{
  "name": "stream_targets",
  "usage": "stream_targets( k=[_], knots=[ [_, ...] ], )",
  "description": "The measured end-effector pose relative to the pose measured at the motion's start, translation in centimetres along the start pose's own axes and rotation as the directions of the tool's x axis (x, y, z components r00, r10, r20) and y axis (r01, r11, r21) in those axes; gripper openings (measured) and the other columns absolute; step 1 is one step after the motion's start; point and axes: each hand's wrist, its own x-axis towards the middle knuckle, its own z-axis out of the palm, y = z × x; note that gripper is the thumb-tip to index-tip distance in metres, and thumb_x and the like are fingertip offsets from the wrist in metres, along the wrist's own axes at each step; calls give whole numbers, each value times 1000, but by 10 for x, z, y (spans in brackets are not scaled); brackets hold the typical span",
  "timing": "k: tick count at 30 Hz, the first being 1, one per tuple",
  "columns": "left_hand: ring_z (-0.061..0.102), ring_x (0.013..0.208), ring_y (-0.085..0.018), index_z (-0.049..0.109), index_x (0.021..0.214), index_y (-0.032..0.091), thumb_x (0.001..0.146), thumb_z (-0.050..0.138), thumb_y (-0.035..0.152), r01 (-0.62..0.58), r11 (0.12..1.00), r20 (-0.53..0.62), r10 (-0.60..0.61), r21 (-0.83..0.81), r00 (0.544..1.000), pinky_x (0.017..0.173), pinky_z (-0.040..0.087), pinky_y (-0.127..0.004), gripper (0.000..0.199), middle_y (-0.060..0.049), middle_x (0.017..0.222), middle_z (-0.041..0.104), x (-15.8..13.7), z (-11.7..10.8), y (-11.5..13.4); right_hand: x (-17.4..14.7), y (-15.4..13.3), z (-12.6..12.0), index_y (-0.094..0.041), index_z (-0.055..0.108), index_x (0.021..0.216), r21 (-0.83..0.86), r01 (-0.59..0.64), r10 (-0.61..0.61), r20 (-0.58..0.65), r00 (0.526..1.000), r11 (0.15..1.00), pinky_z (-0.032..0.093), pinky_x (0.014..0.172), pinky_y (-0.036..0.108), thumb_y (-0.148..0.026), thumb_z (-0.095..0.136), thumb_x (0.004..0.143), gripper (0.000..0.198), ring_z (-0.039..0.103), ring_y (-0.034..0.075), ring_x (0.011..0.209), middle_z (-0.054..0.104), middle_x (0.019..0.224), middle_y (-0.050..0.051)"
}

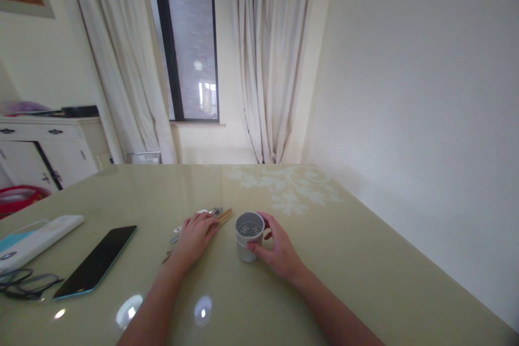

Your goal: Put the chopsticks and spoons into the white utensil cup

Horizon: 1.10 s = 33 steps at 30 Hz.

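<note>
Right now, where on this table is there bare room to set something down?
The glossy beige table is bare right of the small grey perforated cup and beyond it. It is crowded left: cutlery and chopsticks, black phone, white case, glasses.

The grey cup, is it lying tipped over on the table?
No, the grey cup stands upright, with the right hand around its side.

Soft, dim daylight, lamp glare on the glossy table [365, 259] (edges warped, perhaps slightly blurred).
</note>
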Motion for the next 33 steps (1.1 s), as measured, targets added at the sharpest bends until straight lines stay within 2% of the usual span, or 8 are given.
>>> stream_targets(
  k=[3, 6, 10, 12, 14, 17, 22, 33],
  knots=[
    [59, 133, -33, 80, 113, 29, 96, 56, 29, -8, 996, -58, 2, -90, 998, 114, 41, -54, 29, -8, 136, 73, 2, 2, 2, 0, -1, 0, -24, 51, 145, 6, -4, 4, 2, 1000, 1000, 55, 89, 41, -36, 84, 83, 71, 66, 28, 114, 67, 139, 13],
    [60, 134, -29, 76, 122, 26, 95, 51, 26, -96, 934, -111, 61, -344, 992, 120, 40, -52, 37, -9, 137, 72, 4, 2, 11, 2, -1, 1, -24, 52, 144, 35, -11, 11, 8, 1000, 999, 56, 89, 42, -34, 84, 83, 70, 68, 28, 114, 68, 137, 13],
    [57, 141, -25, 61, 145, 28, 85, 56, 20, -124, 673, -12, 170, -729, 985, 123, 43, -48, 61, -6, 150, 64, -4, -8, 36, 4, 1, 2, -24, 53, 142, 136, -31, 30, 13, 999, 990, 59, 95, 45, -37, 84, 84, 67, 70, 28, 117, 70, 136, 13],
    [57, 142, -27, 54, 151, 33, 83, 69, 23, -108, 560, 61, 273, -821, 960, 122, 45, -47, 70, -5, 155, 61, -9, -13, 51, 5, 2, 3, -24, 55, 139, 205, -38, 34, 25, 999, 978, 60, 98, 46, -38, 85, 84, 65, 71, 28, 118, 70, 136, 13],
    [59, 140, -28, 53, 151, 32, 80, 80, 27, -100, 496, 63, 300, -863, 952, 121, 46, -46, 76, -7, 154, 61, -13, -14, 63, 6, 3, 3, -24, 57, 136, 256, -38, 29, 39, 999, 966, 61, 99, 46, -39, 86, 84, 62, 71, 27, 119, 70, 135, 12],
    [64, 134, -31, 58, 144, 25, 76, 88, 34, -71, 499, 27, 187, -864, 982, 118, 48, -48, 75, -11, 148, 66, -12, -9, 67, 6, 8, 4, -24, 59, 135, 264, -33, 22, 44, 999, 964, 62, 97, 45, -38, 84, 86, 57, 71, 28, 121, 69, 136, 13],
    [70, 125, -32, 61, 134, 20, 73, 89, 37, -35, 561, -18, 36, -827, 999, 113, 52, -49, 69, -14, 136, 72, -3, 0, 52, 6, 22, 6, -24, 55, 140, 123, -46, 45, 9, 999, 991, 63, 89, 45, -27, 80, 85, 60, 71, 28, 118, 67, 138, 15],
    [70, 125, -32, 52, 141, 17, 77, 80, 39, -6, 622, -88, -100, -783, 991, 113, 51, -53, 73, -17, 139, 69, 4, 11, 22, 11, 34, 5, -23, 56, 140, 51, -39, 42, -74, 996, 998, 62, 75, 37, -25, 74, 84, 59, 68, 23, 99, 69, 123, 12]
  ],
)
